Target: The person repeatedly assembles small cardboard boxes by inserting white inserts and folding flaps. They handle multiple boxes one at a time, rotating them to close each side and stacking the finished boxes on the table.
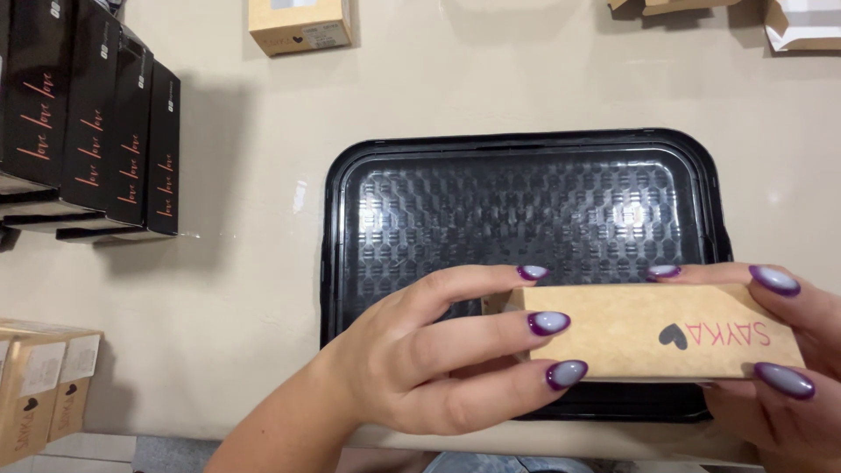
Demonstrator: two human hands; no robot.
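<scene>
Both hands held one long brown cardboard box [653, 331] over the near edge of a black tray [526, 206]. The left hand [420, 359] gripped the box's left end. Its fingers [491, 328] were spread a little and bent around that end, with the painted nails lying on the top of the box. The right hand [788, 350] gripped the other end, one finger over the far edge and one at the near edge, so the box sat snug between them. Both hands were closed on the box, not loose.

The box lay flat, with its printed side up. The tray's bumpy bottom showed just past the fingertips, and nothing lay in it.

To do this well, I thought the box had to stay level, held by its ends and not squeezed in the middle, because thin cardboard dents easily. The long nails should rest flat, not dig in.

Far out past the left fingers stood a row of tall black boxes [88, 123]. Nearer, to the left of that wrist, sat more brown boxes [39, 385]. One small brown box [300, 26] sat far beyond the tray on the pale table [245, 263].
</scene>
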